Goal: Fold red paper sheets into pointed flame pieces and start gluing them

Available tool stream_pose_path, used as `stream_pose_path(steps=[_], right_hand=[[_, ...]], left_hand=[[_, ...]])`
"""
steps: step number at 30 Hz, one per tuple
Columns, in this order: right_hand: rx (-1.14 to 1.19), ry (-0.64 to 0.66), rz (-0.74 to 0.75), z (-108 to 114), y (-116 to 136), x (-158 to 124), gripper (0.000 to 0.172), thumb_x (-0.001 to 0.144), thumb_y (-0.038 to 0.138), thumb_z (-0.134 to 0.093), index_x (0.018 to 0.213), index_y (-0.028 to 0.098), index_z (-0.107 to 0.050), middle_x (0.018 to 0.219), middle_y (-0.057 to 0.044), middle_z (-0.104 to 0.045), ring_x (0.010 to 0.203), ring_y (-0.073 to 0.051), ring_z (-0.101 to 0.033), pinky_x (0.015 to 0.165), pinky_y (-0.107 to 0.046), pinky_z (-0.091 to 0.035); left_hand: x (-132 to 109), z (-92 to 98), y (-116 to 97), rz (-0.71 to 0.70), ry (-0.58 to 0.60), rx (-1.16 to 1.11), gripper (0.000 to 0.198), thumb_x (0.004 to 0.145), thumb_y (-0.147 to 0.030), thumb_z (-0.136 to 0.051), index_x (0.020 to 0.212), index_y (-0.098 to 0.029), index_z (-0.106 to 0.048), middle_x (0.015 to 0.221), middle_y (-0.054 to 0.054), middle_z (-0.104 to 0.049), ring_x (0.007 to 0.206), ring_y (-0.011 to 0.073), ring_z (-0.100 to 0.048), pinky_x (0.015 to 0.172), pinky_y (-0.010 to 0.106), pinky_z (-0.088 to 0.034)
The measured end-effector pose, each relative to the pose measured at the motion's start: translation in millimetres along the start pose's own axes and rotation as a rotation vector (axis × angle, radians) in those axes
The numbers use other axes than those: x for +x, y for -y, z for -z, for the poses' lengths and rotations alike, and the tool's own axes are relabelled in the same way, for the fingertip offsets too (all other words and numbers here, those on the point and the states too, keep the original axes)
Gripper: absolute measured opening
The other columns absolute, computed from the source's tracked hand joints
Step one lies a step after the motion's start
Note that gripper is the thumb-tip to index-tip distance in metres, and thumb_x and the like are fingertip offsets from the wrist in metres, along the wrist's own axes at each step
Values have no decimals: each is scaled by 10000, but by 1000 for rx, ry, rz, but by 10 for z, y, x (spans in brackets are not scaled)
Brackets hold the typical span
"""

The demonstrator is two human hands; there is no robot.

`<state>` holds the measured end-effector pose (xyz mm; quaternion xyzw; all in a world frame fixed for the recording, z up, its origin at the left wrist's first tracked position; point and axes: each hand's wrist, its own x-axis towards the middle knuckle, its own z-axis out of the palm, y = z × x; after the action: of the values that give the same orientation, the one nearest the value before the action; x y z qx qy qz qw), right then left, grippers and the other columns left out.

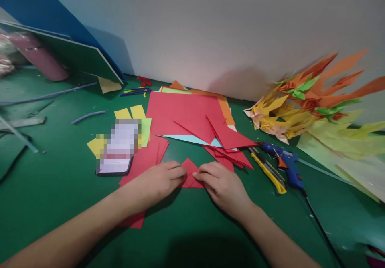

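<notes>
Single head-worn view, facing forward and down, close above the hands (164,180) (225,188), wall (192,31) beyond

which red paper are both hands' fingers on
The small red piece with the pointed top, between the left hand and the right hand; the large red sheet lies beyond, with neither hand on it.
</notes>
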<state>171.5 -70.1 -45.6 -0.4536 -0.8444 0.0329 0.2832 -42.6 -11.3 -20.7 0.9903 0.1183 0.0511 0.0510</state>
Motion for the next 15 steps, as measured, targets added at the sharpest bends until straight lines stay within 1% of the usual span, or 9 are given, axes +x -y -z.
stream_pose_path(steps=[3, 6, 8, 10, 12, 15], right_hand=[[35, -14, 5, -7, -12, -13, 261, 963, 139, -432, 904, 146, -686, 845, -74, -686, 779, -191, -580, 671, -290, -476], [59, -28, -9, -12, -13, -26, 247, 925, 76, -442, 913, 129, -683, 848, -87, -685, 796, -199, -587, 695, -298, -495], [50, -37, -19, -12, -9, -35, 252, 906, 56, -441, 920, 132, -680, 840, -90, -680, 795, -201, -592, 696, -301, -500], [32, -47, -21, -8, -2, -43, 258, 894, 50, -437, 920, 135, -679, 830, -91, -674, 778, -201, -592, 685, -305, -500], [15, -46, -25, 0, 10, -48, 264, 889, 47, -429, 925, 130, -677, 826, -94, -669, 763, -203, -587, 674, -309, -496], [-12, -9, -44, 11, 38, -43, 269, 899, 64, -417, 956, 125, -673, 866, -104, -668, 787, -215, -582, 669, -319, -490]], left_hand=[[7, 15, -67, 57, 89, 61, 232, 861, -17, -525, 1037, -118, -638, 1042, 100, -664, 929, 218, -596, 823, 326, -517], [16, 36, -182, 132, 199, 128, 276, 844, -57, -553, 1101, -134, -618, 1043, 104, -663, 828, 225, -616, 688, 332, -529], [18, 45, -256, 146, 241, 155, 335, 855, -96, -543, 1186, -131, -581, 1071, 119, -653, 832, 235, -621, 647, 331, -522], [15, 44, -298, 140, 253, 160, 374, 866, -122, -531, 1240, -116, -553, 1087, 133, -643, 872, 240, -619, 661, 329, -516], [6, 30, -295, 131, 240, 141, 389, 858, -133, -547, 1245, -104, -556, 1069, 135, -639, 892, 242, -610, 694, 336, -510], [-19, -11, -213, 127, 148, 70, 357, 845, -151, -574, 1201, -135, -602, 993, 112, -635, 852, 244, -585, 742, 369, -498]])
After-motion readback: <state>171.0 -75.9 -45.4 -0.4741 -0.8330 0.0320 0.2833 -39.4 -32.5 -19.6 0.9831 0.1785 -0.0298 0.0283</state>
